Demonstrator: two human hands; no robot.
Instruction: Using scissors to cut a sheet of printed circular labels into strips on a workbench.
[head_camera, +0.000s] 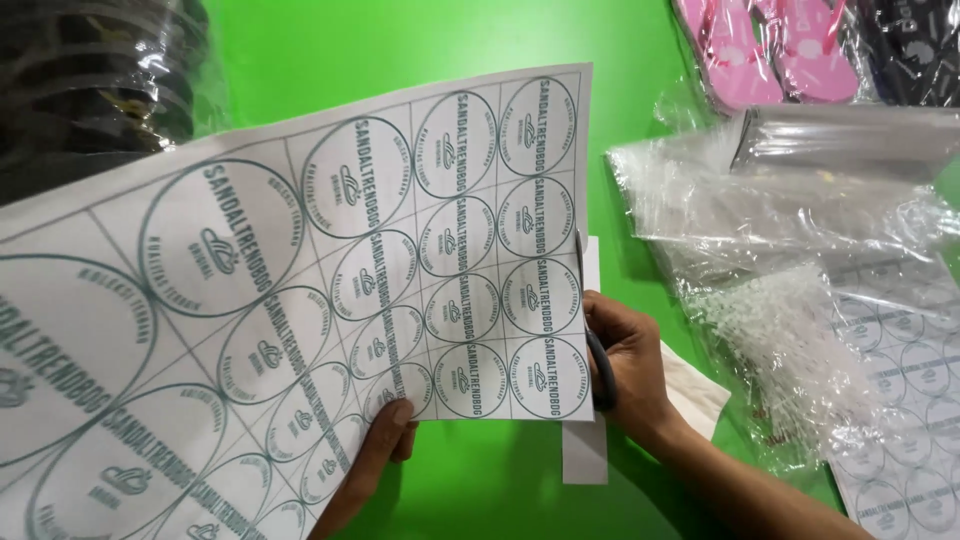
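Label sheet (300, 300): A large white sheet printed with rows of round dark-green labels inside a ruled grid. You hold it raised and curved over the green table (400, 60), so its left part bulges toward the camera and its right edge runs almost straight down the middle of the view.

Left hand (375, 455): Your left hand supports the sheet from below at its bottom edge. The thumb lies on the printed face near the lowest row of labels, and the other fingers are behind the paper, out of sight. The grip is closed on the sheet.

Right hand (625, 365): Your right hand sits just beside the sheet's right edge, fingers curled shut through the dark handles of the scissors (598, 360).

Scissor blades: They point upward along the sheet's right edge. Most of their length is hidden behind the paper, so you cannot tell how far apart they stand.

Cut strip (585, 450): A narrow white strip of paper lies flat on the table under your right hand, showing above and below it.

Plastic bags (780, 250): A crumpled heap of clear bags lies to your right, well apart from the sheet.

Second label sheet (900, 400): It lies flat at the right edge, partly under the plastic.

Sandals (770, 45): Pink wrapped pairs lie at the top right; dark wrapped pairs (90, 80) are at the top left.
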